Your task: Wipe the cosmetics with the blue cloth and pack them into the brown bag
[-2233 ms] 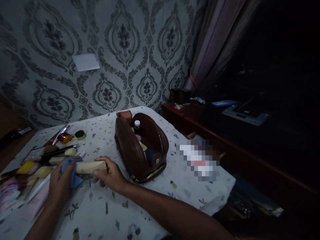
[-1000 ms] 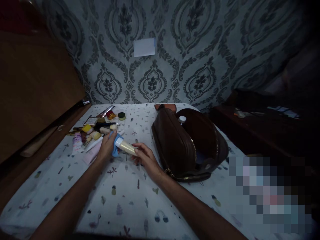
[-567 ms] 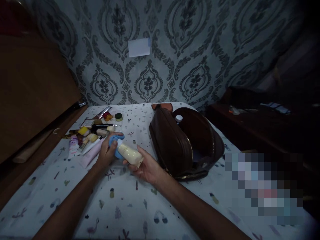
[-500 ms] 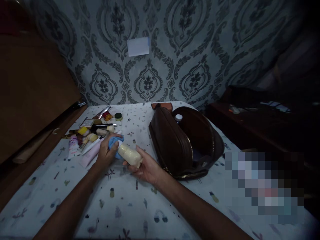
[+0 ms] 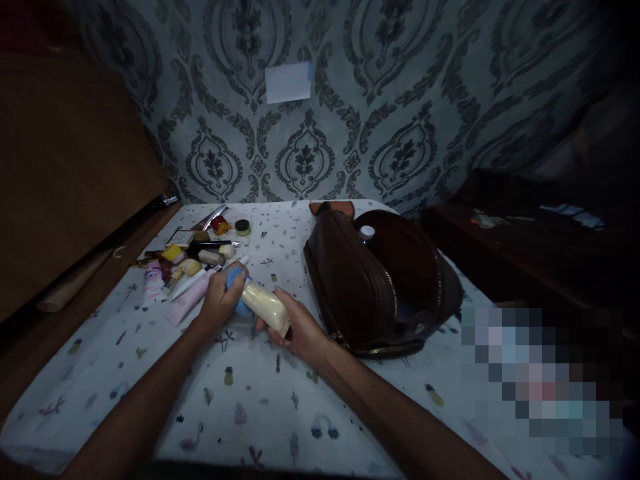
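Observation:
My right hand [image 5: 295, 330] grips the flat end of a cream-coloured tube [image 5: 267, 306] just above the patterned tablecloth. My left hand [image 5: 220, 300] is closed on a blue cloth [image 5: 238, 291] that covers the tube's cap end. An open brown leather pouch [image 5: 373, 283] lies to the right of my hands, with a white-capped bottle [image 5: 367, 233] showing inside. A heap of cosmetics [image 5: 190, 263] with tubes, small jars and a brush lies to the left of my left hand.
The table's white printed cloth [image 5: 260, 407] reaches the patterned wall behind. A brown wooden panel [image 5: 70, 173] stands at the left. A dark low cabinet [image 5: 525, 240] with small objects is at the right. A white paper [image 5: 287, 81] is stuck on the wall.
The camera view swung left early on. Since then my hands have turned the tube, so its flat end tilts down into my right palm while the cloth stays on the cap end.

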Available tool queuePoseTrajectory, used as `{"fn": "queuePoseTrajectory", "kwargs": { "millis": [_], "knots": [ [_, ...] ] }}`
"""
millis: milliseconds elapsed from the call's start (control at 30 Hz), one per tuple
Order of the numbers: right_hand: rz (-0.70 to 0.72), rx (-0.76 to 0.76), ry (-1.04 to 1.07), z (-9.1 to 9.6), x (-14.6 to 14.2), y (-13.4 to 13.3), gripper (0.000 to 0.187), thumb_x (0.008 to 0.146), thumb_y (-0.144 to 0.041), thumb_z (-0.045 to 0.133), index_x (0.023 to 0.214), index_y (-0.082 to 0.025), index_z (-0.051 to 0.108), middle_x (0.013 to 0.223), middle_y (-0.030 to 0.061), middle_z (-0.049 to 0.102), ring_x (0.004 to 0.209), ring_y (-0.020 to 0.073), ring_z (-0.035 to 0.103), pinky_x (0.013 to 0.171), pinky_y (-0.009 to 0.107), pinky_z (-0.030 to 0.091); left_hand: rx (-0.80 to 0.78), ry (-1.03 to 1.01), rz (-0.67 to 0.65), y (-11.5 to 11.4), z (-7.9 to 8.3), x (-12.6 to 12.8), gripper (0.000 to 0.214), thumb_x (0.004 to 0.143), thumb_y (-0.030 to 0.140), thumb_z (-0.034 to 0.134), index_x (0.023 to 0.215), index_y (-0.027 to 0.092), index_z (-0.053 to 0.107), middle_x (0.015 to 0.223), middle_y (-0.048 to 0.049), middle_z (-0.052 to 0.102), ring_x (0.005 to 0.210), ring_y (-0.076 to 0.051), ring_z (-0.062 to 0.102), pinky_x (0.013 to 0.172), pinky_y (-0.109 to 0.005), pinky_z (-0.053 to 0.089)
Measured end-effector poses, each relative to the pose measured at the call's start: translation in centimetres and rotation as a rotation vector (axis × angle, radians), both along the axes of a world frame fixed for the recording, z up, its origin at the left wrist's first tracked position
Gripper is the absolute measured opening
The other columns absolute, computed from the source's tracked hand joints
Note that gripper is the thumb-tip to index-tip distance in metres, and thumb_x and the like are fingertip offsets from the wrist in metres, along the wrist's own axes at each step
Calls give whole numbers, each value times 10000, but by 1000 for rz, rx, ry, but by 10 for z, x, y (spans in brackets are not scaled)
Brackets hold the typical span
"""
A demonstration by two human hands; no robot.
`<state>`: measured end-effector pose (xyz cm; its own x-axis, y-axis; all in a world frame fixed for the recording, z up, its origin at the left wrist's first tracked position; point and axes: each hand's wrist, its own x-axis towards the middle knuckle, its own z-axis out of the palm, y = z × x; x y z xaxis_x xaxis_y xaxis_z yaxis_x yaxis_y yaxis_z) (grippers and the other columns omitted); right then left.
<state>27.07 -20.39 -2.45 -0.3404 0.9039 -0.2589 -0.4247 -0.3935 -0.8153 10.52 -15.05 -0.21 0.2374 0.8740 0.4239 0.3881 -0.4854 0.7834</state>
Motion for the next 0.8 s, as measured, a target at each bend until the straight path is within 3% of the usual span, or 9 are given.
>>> {"fn": "queuePoseTrajectory", "kwargs": {
  "millis": [167,367,467,667,800],
  "knots": [
    [-93,215,-198,1,0,-3,490,848,-644,530,969,-171,581,598,-29,623,337,63,421,345,173,211,-60,4,-19,6,-8,-2,363,935,481,424,725,207,537,626,22,473,629,-157,460,607,-277,372],
    [-95,248,-234,1,0,-3,425,860,-605,512,891,-183,548,607,-22,639,344,80,475,336,173,228,-80,-15,-18,7,-9,-1,367,940,474,436,718,200,536,637,24,479,630,-150,459,608,-273,371],
    [-77,156,-137,0,0,-1,431,894,-575,492,959,-159,583,602,9,665,352,98,494,334,175,236,-79,-23,-23,6,-9,0,371,943,472,439,703,201,522,622,29,456,617,-146,447,601,-275,364],
    [8,-263,108,2,-1,5,453,1013,-436,293,1002,-105,602,577,84,673,372,123,495,338,189,319,-81,-44,-65,3,-6,0,373,938,488,457,711,199,514,633,30,444,609,-139,437,598,-271,365],
    [62,-307,132,5,-1,5,501,1019,-459,263,997,-99,611,653,97,675,445,128,548,374,189,375,-97,-62,-66,7,-6,-4,372,925,502,474,719,196,524,637,29,452,610,-139,437,590,-265,367]
  ]
}}
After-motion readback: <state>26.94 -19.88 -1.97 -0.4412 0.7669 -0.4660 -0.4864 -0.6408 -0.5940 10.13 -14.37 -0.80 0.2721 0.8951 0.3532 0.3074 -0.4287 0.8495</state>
